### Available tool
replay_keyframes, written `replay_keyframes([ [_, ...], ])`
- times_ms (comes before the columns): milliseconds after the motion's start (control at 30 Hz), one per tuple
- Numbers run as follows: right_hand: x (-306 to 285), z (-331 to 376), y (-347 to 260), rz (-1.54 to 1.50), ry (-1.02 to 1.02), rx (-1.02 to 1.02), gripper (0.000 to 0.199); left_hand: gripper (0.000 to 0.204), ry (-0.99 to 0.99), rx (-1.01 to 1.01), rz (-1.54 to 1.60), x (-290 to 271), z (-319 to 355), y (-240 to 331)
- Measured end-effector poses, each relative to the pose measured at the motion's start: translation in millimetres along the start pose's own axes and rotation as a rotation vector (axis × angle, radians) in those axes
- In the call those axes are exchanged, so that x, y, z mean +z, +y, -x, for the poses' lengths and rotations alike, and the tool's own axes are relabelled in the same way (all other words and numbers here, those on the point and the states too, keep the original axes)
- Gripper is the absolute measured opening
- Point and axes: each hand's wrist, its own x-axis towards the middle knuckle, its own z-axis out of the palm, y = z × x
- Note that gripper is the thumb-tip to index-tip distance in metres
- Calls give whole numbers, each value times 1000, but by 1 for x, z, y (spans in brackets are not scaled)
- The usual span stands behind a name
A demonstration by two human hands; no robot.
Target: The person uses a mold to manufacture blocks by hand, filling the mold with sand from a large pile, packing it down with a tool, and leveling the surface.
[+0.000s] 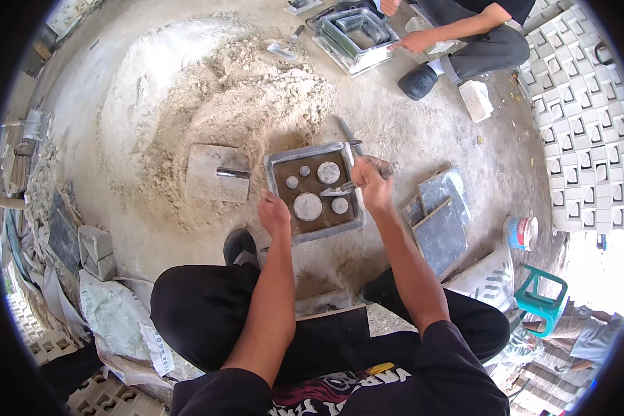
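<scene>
A square grey mould (315,150) lies on the ground in front of me, with several round grey discs of different sizes set in brown, damp-looking material. My left hand (275,212) grips the left side of the mould's frame. In my right hand (372,183) is a small trowel (336,191), its blade low over the fill between the upper-right disc (328,172) and the lower-right disc (340,206). A narrow metal tool (347,132) lies at the far right corner of the mould, partly hidden by that hand.
Pale sand (215,90) is heaped beyond the mould. A flat square float (208,166) lies left; dark panels (440,236) lie right. Farther right stand a paint bucket (522,233) and green stool (539,295). A co-worker's hand (417,40) is by another mould (357,62).
</scene>
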Motion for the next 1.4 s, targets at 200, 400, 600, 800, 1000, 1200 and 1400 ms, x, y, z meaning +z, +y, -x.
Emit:
replay_keyframes([
  [200, -3, 9, 9, 237, -28, 40, 38, 63, -1, -15, 21, 1, 2, 11],
  [400, 3, 13, 14, 243, 85, -78, 35, 64, 13, -23, -21, -3, 3, 3],
  [600, 6, 6, 6, 140, 54, -197, 34, 64, 44, -1, -24, -6, -4, 7],
  [800, 6, -1, 6, 344, 27, -82, 37, 66, -5, -49, -23, -6, 8, 6],
  [1000, -5, 9, 3, 281, -74, 86, 37, 65, 31, -6, -25, 5, -2, 0],
  [1200, -18, 22, 12, 379, -153, -44, 39, 64, 43, 22, -13, -2, 7, 12],
  [1400, -2, 21, 11, 283, -2, -35, 40, 61, 74, 29, 11, -3, 5, 12],
])
